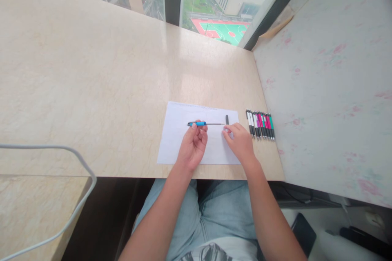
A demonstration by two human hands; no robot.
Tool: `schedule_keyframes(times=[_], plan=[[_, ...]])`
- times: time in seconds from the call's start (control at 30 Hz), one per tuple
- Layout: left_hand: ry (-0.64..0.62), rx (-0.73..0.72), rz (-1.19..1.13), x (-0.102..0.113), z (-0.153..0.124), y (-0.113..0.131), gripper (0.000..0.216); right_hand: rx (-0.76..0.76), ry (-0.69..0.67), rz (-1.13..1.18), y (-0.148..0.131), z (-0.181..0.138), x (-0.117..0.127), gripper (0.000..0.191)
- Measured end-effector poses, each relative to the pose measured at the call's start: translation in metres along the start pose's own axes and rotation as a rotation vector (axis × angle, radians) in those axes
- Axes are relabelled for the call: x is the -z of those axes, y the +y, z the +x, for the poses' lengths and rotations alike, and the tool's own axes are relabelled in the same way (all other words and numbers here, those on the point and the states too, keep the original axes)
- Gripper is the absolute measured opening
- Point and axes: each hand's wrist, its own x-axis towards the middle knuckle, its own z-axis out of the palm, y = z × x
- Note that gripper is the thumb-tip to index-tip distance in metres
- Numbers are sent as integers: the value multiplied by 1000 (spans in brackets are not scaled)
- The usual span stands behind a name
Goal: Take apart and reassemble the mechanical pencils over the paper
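Over a sheet of white paper (171, 142), my left hand (193, 147) holds the blue upper barrel of a pen (200, 123) between thumb and fingers. A thin dark refill (214, 124) sticks out of the barrel toward the right. My right hand (240, 140) has its thumb and forefinger pinched at the refill's pale tip; whether a small spring is there too I cannot make out. Just beyond these fingertips, the pen's black grip section (227, 119) lies apart on the paper.
A row of several pens (260, 125) in white, purple, pink and green lies right of the paper, near the flowered wall (330, 89). The stone-like tabletop (92, 89) runs up to the window. A grey cable (82, 159) loops at the lower left.
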Motion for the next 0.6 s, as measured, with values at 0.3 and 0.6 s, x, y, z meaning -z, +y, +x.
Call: schedule_keyframes(times=[0.3, 0.6], plan=[[0, -6, -18, -2, -2, 2, 13, 18, 50, 65, -14, -9, -2, 28], [-9, -23, 64, 0, -1, -2, 10, -368, 39, 714, -37, -24, -1, 28]])
